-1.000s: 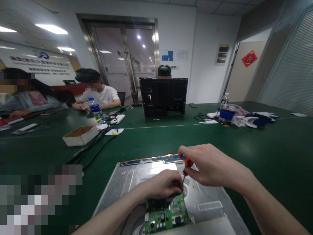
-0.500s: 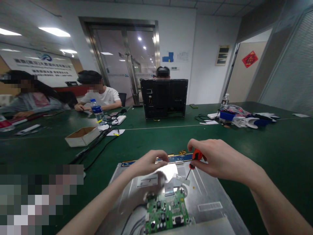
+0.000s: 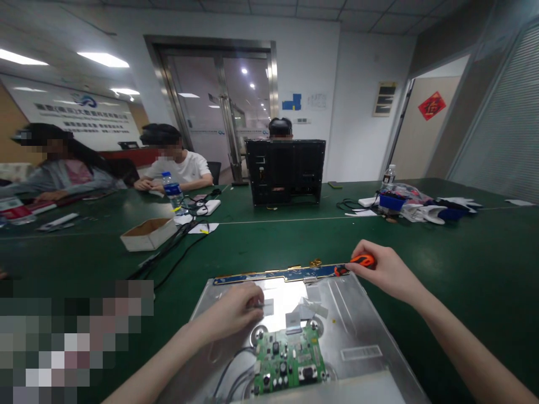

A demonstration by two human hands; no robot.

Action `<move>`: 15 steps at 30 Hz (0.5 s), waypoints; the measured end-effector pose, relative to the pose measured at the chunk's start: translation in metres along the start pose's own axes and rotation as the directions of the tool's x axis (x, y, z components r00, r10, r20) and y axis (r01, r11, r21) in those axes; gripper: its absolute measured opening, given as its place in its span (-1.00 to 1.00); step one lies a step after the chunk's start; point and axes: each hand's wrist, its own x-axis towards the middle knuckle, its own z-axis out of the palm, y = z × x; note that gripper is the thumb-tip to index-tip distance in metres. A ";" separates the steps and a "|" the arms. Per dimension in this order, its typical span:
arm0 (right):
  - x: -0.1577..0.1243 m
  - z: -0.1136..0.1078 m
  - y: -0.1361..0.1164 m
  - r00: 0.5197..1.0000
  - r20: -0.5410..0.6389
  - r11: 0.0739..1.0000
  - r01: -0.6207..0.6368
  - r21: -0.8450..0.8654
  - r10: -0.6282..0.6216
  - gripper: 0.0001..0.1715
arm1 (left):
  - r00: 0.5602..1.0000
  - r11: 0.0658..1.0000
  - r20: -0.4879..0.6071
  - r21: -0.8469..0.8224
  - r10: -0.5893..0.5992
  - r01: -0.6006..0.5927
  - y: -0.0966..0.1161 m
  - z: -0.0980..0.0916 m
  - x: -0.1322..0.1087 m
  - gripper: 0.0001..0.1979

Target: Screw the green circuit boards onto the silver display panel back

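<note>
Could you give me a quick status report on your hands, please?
Left hand resting on metal panel. Right hand holds orange screwdriver. Circuit board uncovered.

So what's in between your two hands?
In the head view, the shiny metal panel and some white flat cables lie between the left hand and the right hand holding the orange screwdriver.

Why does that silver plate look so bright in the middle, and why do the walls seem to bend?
Head view: ceiling lights reflect as white glare on the metal panel beside the left hand; the wide lens bows the door frame; the right hand and its orange screwdriver look sharp; a pixelated block masks the lower left corner.
</note>
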 end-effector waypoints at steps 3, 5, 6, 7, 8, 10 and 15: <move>-0.002 0.010 0.018 1.000 -0.005 0.998 -0.030 0.059 0.030 -0.71 | 0.999 0.998 -0.035 0.057 0.001 0.001 0.007 0.009 -0.002 -0.86; -0.005 0.016 0.025 0.999 -0.013 0.996 -0.042 0.075 0.043 -0.71 | 0.999 0.997 -0.052 0.082 0.001 0.004 0.011 0.011 -0.003 -0.81; -0.007 0.018 0.027 0.999 -0.020 0.995 -0.049 0.086 0.051 -0.71 | 0.998 0.996 -0.055 0.094 0.000 0.005 0.012 0.011 -0.005 -0.80; -0.009 0.019 0.029 0.998 -0.030 0.994 -0.056 0.099 0.060 -0.70 | 0.998 0.994 -0.057 0.112 0.000 0.007 0.013 0.010 -0.007 -0.80; -0.011 0.020 0.031 0.997 -0.040 0.991 -0.065 0.114 0.070 -0.69 | 0.998 0.991 -0.057 0.133 0.001 0.006 0.013 0.009 -0.009 -0.80; -0.015 0.020 0.035 0.994 -0.062 0.985 -0.084 0.147 0.094 -0.66 | 0.997 0.982 -0.073 0.190 0.012 0.002 0.015 0.007 -0.019 -0.79; -0.029 0.022 0.044 0.983 -0.099 0.962 -0.125 0.241 0.153 -0.59 | 0.970 0.961 -0.175 0.249 0.167 -0.120 0.034 0.012 -0.058 -0.84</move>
